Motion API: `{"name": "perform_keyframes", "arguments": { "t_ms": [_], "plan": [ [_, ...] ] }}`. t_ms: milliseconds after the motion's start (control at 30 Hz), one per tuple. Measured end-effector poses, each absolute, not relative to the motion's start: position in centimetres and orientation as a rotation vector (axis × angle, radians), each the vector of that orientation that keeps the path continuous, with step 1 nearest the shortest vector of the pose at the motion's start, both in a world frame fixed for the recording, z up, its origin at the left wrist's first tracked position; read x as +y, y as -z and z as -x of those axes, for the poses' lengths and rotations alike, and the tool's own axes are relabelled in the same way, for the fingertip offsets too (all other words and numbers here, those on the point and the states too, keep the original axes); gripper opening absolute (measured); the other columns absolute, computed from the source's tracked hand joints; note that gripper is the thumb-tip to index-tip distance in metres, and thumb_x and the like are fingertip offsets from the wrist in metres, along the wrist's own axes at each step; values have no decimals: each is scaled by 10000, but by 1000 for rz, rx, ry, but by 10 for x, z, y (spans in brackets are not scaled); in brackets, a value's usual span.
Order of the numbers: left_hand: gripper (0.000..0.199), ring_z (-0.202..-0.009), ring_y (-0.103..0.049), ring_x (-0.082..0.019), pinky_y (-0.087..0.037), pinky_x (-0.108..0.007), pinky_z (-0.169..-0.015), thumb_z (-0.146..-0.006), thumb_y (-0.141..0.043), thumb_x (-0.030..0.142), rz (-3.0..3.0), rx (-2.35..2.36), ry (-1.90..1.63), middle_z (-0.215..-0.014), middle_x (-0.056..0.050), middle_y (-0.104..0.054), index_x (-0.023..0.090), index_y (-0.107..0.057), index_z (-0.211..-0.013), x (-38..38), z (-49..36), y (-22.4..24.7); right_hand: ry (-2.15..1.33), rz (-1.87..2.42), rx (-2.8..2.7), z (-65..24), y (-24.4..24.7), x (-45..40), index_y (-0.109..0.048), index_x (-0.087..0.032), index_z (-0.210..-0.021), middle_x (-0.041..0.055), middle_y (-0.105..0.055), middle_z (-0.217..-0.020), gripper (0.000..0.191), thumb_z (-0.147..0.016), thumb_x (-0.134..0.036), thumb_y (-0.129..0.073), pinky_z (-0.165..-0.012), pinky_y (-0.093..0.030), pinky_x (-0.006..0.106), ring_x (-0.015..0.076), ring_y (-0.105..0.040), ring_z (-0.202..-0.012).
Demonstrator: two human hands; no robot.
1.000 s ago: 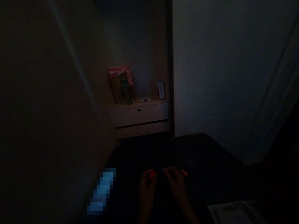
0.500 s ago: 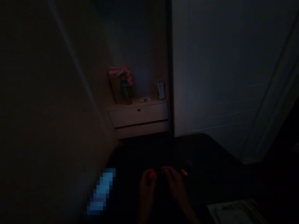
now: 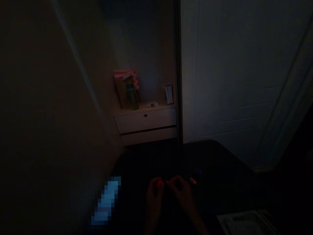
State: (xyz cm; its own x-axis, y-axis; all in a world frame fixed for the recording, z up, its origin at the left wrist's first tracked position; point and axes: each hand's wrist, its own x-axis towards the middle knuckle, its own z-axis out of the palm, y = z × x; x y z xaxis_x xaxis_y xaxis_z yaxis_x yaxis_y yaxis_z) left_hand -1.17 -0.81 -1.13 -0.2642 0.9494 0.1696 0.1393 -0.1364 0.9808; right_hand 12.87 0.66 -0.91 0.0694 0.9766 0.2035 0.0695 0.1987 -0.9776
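Note:
The scene is very dark. My left hand (image 3: pixel 154 192) is closed, pinching a small bright red piece (image 3: pixel 159 183) between thumb and fingers; its exact kind does not show. Just to the right, my right hand (image 3: pixel 179 187) has its thumb and forefinger pressed together. Whatever those fingertips hold, if anything, is too small and dim to make out. The two hands are close but apart, above a black table (image 3: pixel 151 160). Beyond the right hand lies a pinkish-red elongated piece (image 3: pixel 193 180), and near it a dim, dark purplish round thing (image 3: pixel 197 172).
A blurred-out bright bluish rectangle (image 3: pixel 106 200) is at the left. A flat printed sheet or book (image 3: pixel 244 223) lies at the lower right. Behind the table, a shelf above drawers (image 3: pixel 146 122) carries a green bottle (image 3: pixel 132 98), a red-and-white cloth (image 3: pixel 124 74) and boxes (image 3: pixel 168 94).
My right hand has shifted slightly left and its fingertips have come nearer to the red piece. My left hand stays almost where it was, still holding that piece.

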Motion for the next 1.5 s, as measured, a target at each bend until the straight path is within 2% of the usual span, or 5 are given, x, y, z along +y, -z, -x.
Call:
{"name": "perform_keyframes", "arguments": {
  "t_ms": [433, 633, 900, 1233, 1500],
  "plan": [
    [456, -890, -678, -217, -553, -319, -782, -786, -702, 572, -1236, 1400, -1490, -996, -69, -722, 192, -688, -1039, -7, 11, 10, -987, 1079, -1266, -130, 12, 8, -802, -221, -995, 100, -808, -1049, 358, -854, -528, -683, -956, -531, 420, 318, -728, -1026],
    [489, -891, -690, -221, -556, -328, -790, -777, -704, 607, -1238, 1413, -1494, -1014, -77, -731, 195, -696, -1040, -8, 10, 10, -1008, 1064, -1246, -131, 12, 7, -765, -200, -1094, 111, -807, -1031, 402, -913, -519, -601, -901, -548, 392, 296, -745, -979],
    [498, -948, -690, -232, -551, -330, -824, -774, -714, 599, -1227, 1394, -1487, -1041, -88, -730, 189, -696, -1055, -6, 11, 12, -1008, 1060, -1292, -130, 10, 6, -764, -209, -979, 72, -795, -932, 360, -940, -518, -584, -797, -538, 313, 258, -741, -891],
    [484, -976, -695, -248, -549, -353, -867, -770, -719, 597, -1216, 1399, -1497, -1048, -88, -738, 196, -703, -1041, -5, 12, 15, -943, 1131, -1284, -128, 13, 7, -674, -217, -783, 29, -712, -730, 524, -931, -681, -481, -658, -490, 277, 212, -669, -698],
    [471, -1041, -684, -283, -512, -415, -968, -800, -672, 603, -1340, 1437, -1452, -1082, -110, -750, 201, -724, -1041, -6, 11, 9, -861, 1156, -1256, -130, 9, 7, -712, -219, -884, 38, -758, -867, 385, -911, -580, -583, -839, -495, 317, 238, -692, -861]
  ]
}}
